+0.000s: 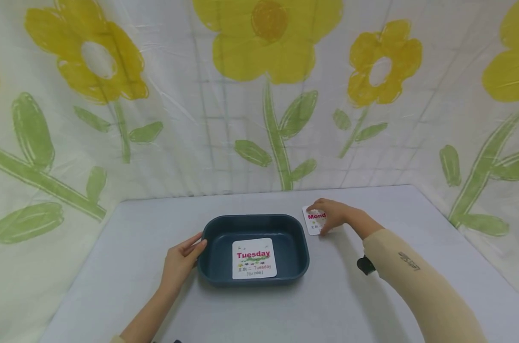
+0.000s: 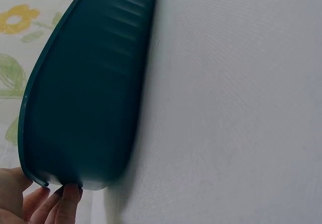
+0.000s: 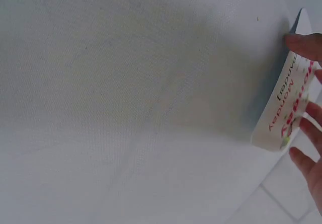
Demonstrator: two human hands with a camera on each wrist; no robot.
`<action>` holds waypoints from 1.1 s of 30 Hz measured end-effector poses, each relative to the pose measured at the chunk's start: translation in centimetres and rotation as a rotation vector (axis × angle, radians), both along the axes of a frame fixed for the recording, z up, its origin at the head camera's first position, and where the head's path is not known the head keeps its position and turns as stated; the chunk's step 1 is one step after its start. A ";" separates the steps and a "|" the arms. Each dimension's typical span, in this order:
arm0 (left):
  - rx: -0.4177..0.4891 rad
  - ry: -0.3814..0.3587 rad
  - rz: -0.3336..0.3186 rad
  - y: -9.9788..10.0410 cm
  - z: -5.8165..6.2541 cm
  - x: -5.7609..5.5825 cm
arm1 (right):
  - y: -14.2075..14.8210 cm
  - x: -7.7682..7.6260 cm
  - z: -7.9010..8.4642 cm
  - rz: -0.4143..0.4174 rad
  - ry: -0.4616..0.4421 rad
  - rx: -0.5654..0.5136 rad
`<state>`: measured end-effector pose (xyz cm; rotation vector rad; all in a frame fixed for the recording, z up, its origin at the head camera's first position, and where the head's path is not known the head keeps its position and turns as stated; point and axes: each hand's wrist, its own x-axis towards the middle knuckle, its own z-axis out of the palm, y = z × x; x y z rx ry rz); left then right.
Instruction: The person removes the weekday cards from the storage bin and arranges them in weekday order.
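Observation:
A dark teal plastic basin (image 1: pixel 214 252) stands on the table, and its outer wall fills much of the left wrist view. My left hand (image 1: pixel 178 264) grips its left end, thumb over the rim and fingers against the outside. Flat inside the basin lies a white card printed "Tuesday" (image 1: pixel 254 259). Just beyond the basin's right end, my right hand (image 1: pixel 337 214) holds a "Monday" card (image 1: pixel 313 223) between thumb and fingers at opposite edges. In the right wrist view this card (image 3: pixel 282 110) looks tilted, with a shadow beside it; the hand partly covers its print.
A pale cloth covers the table (image 1: pixel 122 267). Behind and at the sides hangs a curtain (image 1: pixel 169 143) with yellow flowers. A small black object (image 1: pixel 365 266) shows by the right sleeve (image 1: pixel 414 271).

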<state>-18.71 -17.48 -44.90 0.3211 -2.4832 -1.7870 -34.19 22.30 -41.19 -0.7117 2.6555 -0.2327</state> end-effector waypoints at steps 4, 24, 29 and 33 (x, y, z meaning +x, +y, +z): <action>0.004 -0.003 0.003 0.0 0.0 -0.1 | -0.3 0.0 0.2 -0.015 -0.025 0.006; 0.006 0.013 0.001 0.2 0.3 -0.1 | -0.4 -0.4 0.0 -0.064 -0.061 0.002; 0.006 0.009 0.009 0.2 0.2 -0.1 | -0.5 -0.2 0.8 -0.055 -0.073 -0.010; 0.014 0.006 0.016 0.2 0.1 -0.1 | -0.6 -0.2 2.0 -0.066 -0.133 0.009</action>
